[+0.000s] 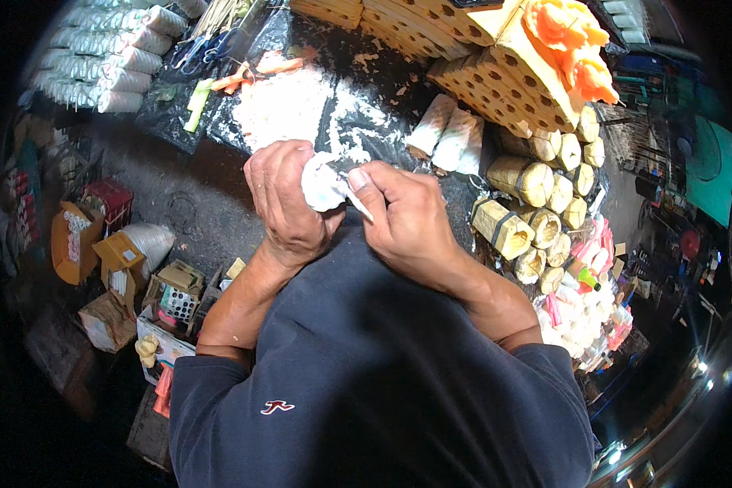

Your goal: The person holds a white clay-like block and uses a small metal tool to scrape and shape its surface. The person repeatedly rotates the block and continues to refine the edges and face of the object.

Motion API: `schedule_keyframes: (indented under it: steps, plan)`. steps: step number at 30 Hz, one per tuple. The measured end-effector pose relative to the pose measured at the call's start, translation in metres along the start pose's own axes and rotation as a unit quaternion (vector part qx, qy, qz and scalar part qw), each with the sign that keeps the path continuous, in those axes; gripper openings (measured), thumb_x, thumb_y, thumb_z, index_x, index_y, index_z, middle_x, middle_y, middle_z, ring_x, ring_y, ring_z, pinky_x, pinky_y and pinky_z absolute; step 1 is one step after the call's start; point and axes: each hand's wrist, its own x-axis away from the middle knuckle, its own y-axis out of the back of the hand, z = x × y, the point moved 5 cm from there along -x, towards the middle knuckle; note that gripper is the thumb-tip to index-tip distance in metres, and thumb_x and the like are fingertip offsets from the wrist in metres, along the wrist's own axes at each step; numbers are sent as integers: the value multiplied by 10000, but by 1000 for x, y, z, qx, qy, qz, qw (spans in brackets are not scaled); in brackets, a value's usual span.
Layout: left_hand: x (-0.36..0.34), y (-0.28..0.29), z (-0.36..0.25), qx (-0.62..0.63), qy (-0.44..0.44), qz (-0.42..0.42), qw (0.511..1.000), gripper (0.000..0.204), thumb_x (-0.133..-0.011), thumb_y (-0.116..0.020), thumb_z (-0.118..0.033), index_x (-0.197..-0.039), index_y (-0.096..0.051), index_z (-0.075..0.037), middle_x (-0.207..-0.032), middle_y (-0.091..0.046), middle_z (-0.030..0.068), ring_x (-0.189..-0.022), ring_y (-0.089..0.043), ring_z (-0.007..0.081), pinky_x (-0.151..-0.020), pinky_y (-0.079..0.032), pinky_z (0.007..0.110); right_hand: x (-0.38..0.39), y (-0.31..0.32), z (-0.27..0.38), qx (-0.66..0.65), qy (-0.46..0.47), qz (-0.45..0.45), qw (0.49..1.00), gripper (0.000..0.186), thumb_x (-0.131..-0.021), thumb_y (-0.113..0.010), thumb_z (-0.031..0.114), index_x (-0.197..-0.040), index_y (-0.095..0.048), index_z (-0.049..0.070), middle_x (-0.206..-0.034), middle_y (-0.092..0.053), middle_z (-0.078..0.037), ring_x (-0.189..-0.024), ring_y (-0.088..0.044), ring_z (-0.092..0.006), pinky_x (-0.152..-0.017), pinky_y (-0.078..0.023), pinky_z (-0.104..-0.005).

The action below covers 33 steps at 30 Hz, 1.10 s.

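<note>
Both of my hands meet in front of my body, over a work surface spread with black plastic [378, 110]. My left hand [283, 195] is closed around a white, waxy-looking lump [324, 184] with a rough, carved surface. Against the lump's right side, my right hand [403, 213] is closed, its thumb pressed on top. A narrow pale pointed piece [359, 203] sticks out below that thumb; whether it is a blade or part of the lump I cannot tell. White shavings [289, 102] cover the plastic just beyond my hands.
Beyond my right hand stand pale cylinders [447, 134], stacked banded wooden moulds [525, 183] and wooden blocks with holes [504, 85], topped by orange lumps [569, 41]. White rolls [126, 77] are stacked far left. Cardboard boxes [120, 252] sit on the left floor.
</note>
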Motion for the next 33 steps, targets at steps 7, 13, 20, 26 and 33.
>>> schedule_keyframes:
  steps: [7,13,20,26,33]
  plan:
    - [4,-3,0,11,-2,33,999,684,-806,-854,-194,-1371,-550,43,-1228,-646,219,-1118,-643,399,-975,-477,530,-4,-2,-8,88,-1,74,993,234,-1098,-614,180,-982,-641,-21,-822,-677,-276,-801,-679,-523,-704,-530,-563]
    - [6,-6,0,16,-1,47,999,654,-810,-835,-164,-1362,-551,43,-1206,-644,220,-1099,-645,400,-954,-475,529,-3,0,-9,96,22,87,991,231,-1095,-618,177,-978,-657,-19,-809,-673,-275,-766,-674,-500,-695,-527,-548]
    - [-2,-8,2,17,50,86,995,661,-788,-877,-109,-1346,-558,43,-1174,-661,207,-1072,-674,387,-944,-509,480,-10,13,-21,-68,-58,97,991,291,-1127,-626,235,-1003,-705,-15,-768,-653,-188,-674,-616,-318,-691,-509,-409]
    - [29,-62,77,261,512,258,777,395,-968,-815,-211,-1254,-627,-14,-887,-752,149,-817,-780,277,-761,-629,378,-26,16,-49,86,-63,38,994,256,-1103,-611,230,-1071,-684,-14,-874,-694,-256,-822,-682,-431,-783,-531,-512]
    - [60,-74,108,498,580,291,575,348,-916,-809,-127,-1217,-671,-20,-1003,-734,115,-839,-746,206,-780,-634,366,-27,-7,-106,182,-76,74,977,229,-1083,-595,222,-1050,-679,11,-913,-723,-290,-878,-710,-517,-810,-543,-605]
